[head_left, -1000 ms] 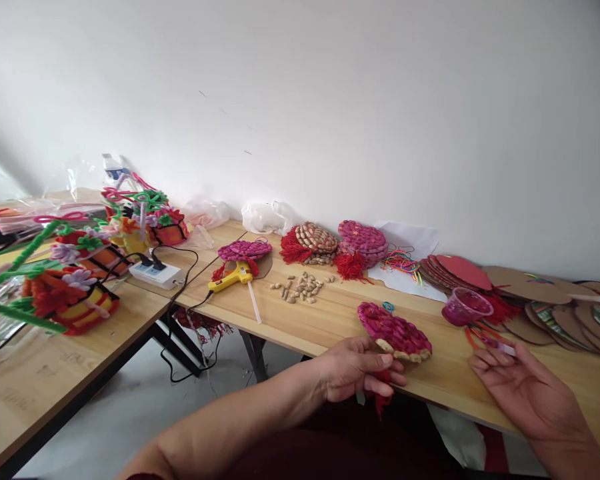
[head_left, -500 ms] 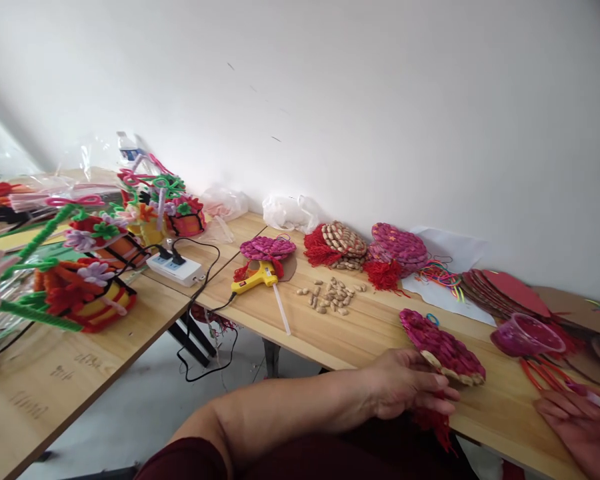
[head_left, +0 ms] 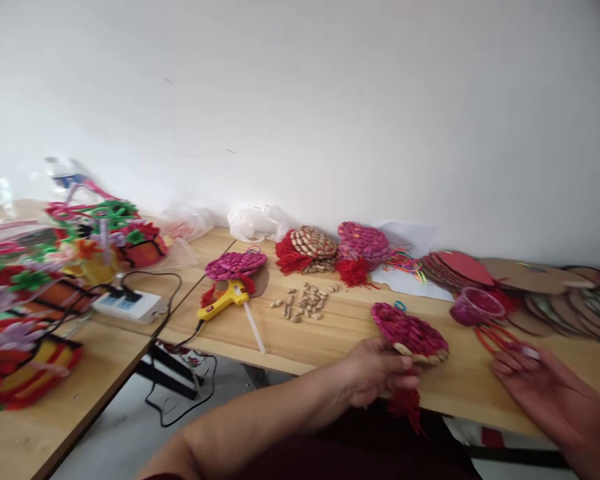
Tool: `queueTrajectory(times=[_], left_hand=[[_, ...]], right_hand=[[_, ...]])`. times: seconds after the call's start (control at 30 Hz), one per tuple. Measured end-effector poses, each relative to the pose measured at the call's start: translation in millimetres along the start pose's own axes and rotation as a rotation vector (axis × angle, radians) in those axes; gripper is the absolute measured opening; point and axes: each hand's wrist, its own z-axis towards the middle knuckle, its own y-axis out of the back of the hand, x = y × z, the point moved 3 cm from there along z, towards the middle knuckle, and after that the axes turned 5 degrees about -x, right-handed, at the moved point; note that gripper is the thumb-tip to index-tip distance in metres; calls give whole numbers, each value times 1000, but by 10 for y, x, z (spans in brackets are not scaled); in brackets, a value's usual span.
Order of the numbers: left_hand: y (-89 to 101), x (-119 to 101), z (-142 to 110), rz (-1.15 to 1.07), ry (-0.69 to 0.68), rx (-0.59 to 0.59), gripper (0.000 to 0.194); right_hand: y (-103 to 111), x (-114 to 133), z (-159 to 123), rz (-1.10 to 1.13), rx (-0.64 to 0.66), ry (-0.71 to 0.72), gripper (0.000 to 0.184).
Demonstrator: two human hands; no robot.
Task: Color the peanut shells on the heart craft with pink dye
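Observation:
My left hand (head_left: 380,373) grips the lower left edge of a round peanut-covered disc (head_left: 413,333), held tilted at the table's front edge. Most of its peanuts are magenta, with a pale row along the lower rim. A blue loop (head_left: 400,306) shows at its top, and a red tassel (head_left: 405,407) hangs below my fingers. To the right, my right hand (head_left: 545,380) has its fingertips pinched round a small purple and white thing, too blurred to name. Orange-red cords (head_left: 497,337) lie just beyond these fingers, near a clear cup (head_left: 477,307) stained with purple paint.
Loose peanuts (head_left: 307,302) lie mid-table. A yellow glue gun (head_left: 223,300), its cord running to a power strip (head_left: 130,305), rests left of them. Finished peanut discs (head_left: 363,244) stand by the wall. Cardboard pieces (head_left: 520,275) lie at right, pipe-cleaner baskets (head_left: 143,247) at left.
My view has turned right, so the scene has shifted left. My left hand keeps its hold on the disc, and my right hand's fingertips stay pinched.

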Motion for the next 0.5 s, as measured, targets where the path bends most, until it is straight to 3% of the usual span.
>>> queueTrajectory(times=[0.07, 0.23, 0.33, 0.5], left_hand=[[-38, -62, -47, -28, -90, -22, 28], [-93, -100, -29, -21, -101, -47, 19], [-84, -92, 60, 25, -135, -104, 18], [-81, -60, 182, 56, -173, -121, 20]], right_hand=[[-14, -25, -55, -6, 32, -154, 15], [-59, -46, -73, -40, 153, -194, 27], [-100, -59, -83, -76, 278, -163, 29], [-36, -40, -125, -88, 293, -35, 24]])
